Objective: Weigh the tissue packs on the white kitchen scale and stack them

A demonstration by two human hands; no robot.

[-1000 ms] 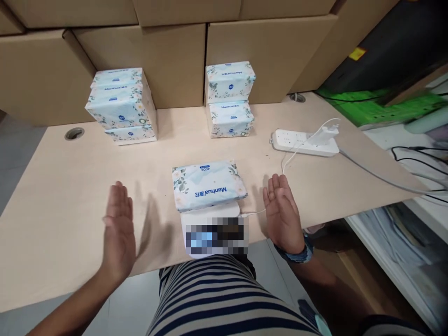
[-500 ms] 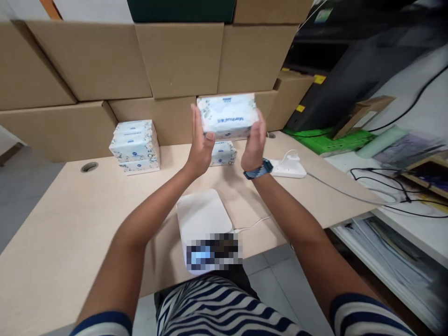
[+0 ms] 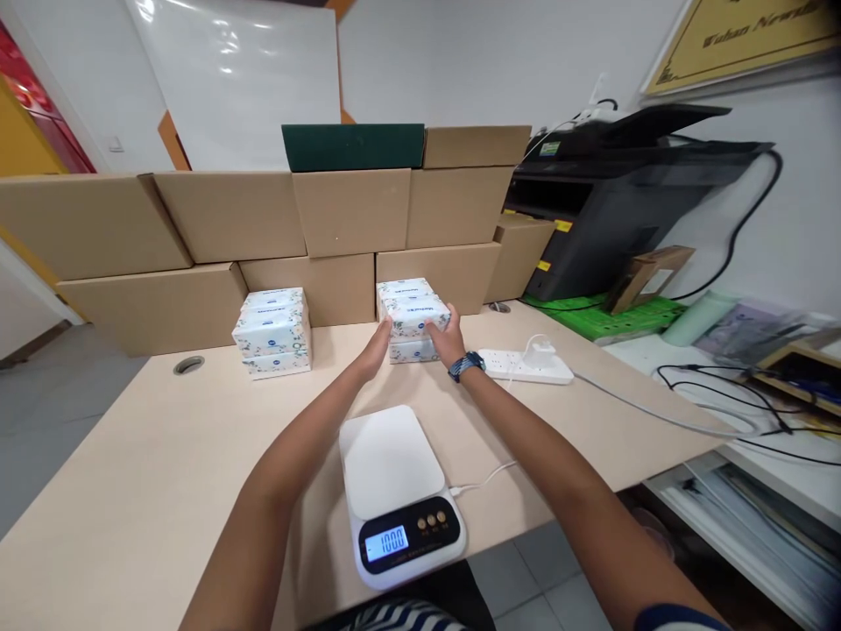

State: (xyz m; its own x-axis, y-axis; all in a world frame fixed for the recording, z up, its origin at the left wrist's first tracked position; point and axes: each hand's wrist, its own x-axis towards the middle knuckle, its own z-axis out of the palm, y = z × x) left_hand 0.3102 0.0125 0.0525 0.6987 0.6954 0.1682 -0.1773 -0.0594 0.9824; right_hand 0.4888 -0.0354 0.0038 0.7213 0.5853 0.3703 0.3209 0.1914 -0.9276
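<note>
My left hand (image 3: 377, 350) and my right hand (image 3: 448, 340) grip a white, flower-printed tissue pack (image 3: 413, 317) from its two sides. It rests on another tissue pack (image 3: 411, 351), at the front of the right-hand stack; more packs show behind it. My right thumb presses on the front face, and the left fingers are partly hidden along the left side. A second stack of the same tissue packs (image 3: 272, 337) stands to the left. Nearer me, between my forearms, lies a white digital scale (image 3: 394, 460) with a bare plate, its lit display showing 100.0.
Cardboard boxes (image 3: 351, 210) form a wall along the back of the table (image 3: 216, 456). A white power strip (image 3: 526, 366) with a plugged-in adapter lies right of my right wrist. Beyond are a green crate (image 3: 582, 317) and a black printer (image 3: 611, 197). A cable (image 3: 486, 480) runs from the scale.
Both hands have lowered the tissue pack from the air onto the right-hand stack. The view has tilted up, bringing the whiteboard, the wall and the whole printer into sight.
</note>
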